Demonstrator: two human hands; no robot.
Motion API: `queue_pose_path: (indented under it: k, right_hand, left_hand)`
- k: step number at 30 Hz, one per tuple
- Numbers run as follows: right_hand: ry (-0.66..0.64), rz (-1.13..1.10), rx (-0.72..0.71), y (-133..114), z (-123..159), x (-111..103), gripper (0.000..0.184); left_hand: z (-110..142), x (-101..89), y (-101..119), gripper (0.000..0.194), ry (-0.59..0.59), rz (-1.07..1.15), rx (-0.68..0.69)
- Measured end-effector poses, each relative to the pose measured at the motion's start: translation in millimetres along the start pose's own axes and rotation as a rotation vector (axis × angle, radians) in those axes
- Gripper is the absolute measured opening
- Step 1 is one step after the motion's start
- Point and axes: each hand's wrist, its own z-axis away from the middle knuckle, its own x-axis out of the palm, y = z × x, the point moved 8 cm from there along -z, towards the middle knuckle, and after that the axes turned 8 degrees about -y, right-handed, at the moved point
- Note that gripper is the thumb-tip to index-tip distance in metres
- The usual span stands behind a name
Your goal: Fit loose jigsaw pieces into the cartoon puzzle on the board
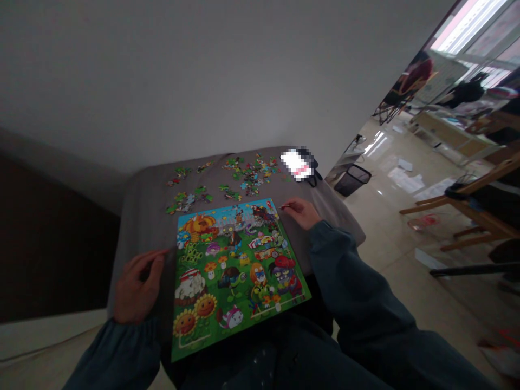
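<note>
A colourful cartoon jigsaw board (239, 271) with plants and zombies on it lies in front of me, its near edge at my lap. My right hand (301, 213) is just beyond its top right corner, thumb and finger pinched on a small puzzle piece (283, 206) seen edge-on. Beside the board's left edge rests my left hand (138, 284), fingers stretched forward and holding nothing visible. Past the far edge of the board, loose puzzle pieces (258, 172) lie scattered, with a smaller group of pieces (187, 202) to the left.
A grey cloth-covered surface (142, 197) carries everything and ends against a pale wall (211, 81). At its far right sits a bright, pixelated object (298, 164) with a dark strap. On the floor to the right stand a black mesh bin (353, 180) and a wooden chair (471, 208).
</note>
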Motion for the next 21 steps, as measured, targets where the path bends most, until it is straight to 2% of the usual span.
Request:
queue_pose_path:
  k: [7, 10, 15, 21]
  right_hand:
    - [-0.029, -0.258, 0.116, -40.4, 135.0, 17.2, 0.028]
    - [-0.077, -0.175, 0.108, -59.2, 172.8, 29.8, 0.023]
    - [-0.033, 0.043, 0.070, -71.9, 190.6, 35.9, 0.013]
    - [-0.077, 0.203, 0.058, -62.2, 190.8, 42.6, 0.021]
  left_hand:
    - [1.8, 3.3, 2.4, 0.038, -0.026, -0.040, 0.009]
    - [2.7, 2.6, 6.4, 0.037, -0.009, -0.058, 0.016]
    - [4.5, 1.2, 8.8, 0.037, 0.019, -0.058, 0.015]
    - [5.5, 1.1, 9.2, 0.037, 0.024, -0.068, 0.006]
